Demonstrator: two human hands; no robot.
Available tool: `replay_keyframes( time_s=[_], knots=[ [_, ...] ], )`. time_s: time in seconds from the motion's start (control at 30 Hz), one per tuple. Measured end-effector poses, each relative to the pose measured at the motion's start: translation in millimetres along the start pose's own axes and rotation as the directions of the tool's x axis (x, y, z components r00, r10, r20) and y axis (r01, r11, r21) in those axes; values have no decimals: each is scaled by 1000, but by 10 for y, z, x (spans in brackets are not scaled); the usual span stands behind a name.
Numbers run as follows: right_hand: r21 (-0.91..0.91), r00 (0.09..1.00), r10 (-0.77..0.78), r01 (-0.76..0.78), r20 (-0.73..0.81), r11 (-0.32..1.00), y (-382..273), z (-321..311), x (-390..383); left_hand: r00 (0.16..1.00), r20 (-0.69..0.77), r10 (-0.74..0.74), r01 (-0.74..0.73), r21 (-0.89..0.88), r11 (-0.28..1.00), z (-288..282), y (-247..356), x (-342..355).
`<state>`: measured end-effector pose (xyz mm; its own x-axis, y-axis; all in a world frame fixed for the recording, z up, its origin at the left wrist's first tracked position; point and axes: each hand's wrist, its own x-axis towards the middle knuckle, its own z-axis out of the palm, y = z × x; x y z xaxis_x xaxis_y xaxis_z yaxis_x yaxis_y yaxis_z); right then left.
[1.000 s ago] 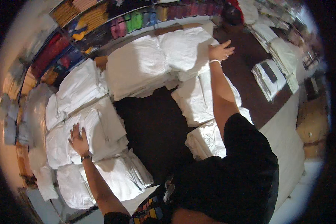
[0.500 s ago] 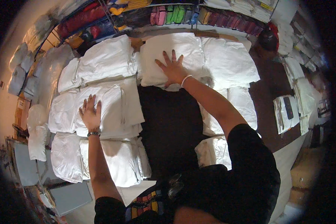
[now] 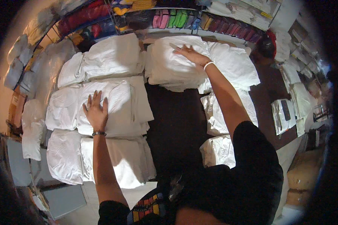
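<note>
Stacks of folded white cloth lie in rows on a dark brown table (image 3: 174,123). My left hand (image 3: 96,112) rests with fingers spread on the middle-left cloth stack (image 3: 120,107). My right hand (image 3: 193,56) lies over the far middle cloth stack (image 3: 172,73), fingers stretched to the left and apart. Neither hand grips anything. Right of that stack sits another folded white pile (image 3: 234,65), partly behind my right forearm. Nearer on the left is a further white cloth stack (image 3: 120,161), partly covered by my left forearm.
A shelf behind the table holds pink, green and maroon packed bundles (image 3: 178,18). On the right, a dark phone-like object (image 3: 285,109) lies on a white packet (image 3: 278,122). A dark bag with red (image 3: 266,44) stands at the far right. Grey panels (image 3: 64,200) stand lower left.
My right hand has shifted right and turned, its fingers now pointing left across the far stack. My left hand stays on its stack. The whole view has shifted slightly.
</note>
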<state>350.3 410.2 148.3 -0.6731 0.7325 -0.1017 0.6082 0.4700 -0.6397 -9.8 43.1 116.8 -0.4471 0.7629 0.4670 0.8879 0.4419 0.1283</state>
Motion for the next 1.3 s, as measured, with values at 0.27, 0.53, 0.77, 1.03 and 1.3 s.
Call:
replay_keyframes(
  time_s=[0.27,0.53,0.77,1.03,1.3],
  knots=[
    [-14,669,377,-501,-641,865,693,-30,606,999,33,-42,43,-40,998,-12,9,16],
    [-106,693,184,-352,-697,930,356,-96,595,999,-45,3,-4,-23,1000,47,-30,0],
    [139,565,178,-111,-806,984,499,11,512,989,-133,66,-75,-67,995,45,-44,-19],
    [527,900,371,-206,-228,825,168,-42,-53,973,-215,78,-98,-84,992,112,-84,-24],
    [546,872,-31,334,-489,768,-960,53,-873,993,117,-15,35,-172,985,-88,-48,18]
  ],
)
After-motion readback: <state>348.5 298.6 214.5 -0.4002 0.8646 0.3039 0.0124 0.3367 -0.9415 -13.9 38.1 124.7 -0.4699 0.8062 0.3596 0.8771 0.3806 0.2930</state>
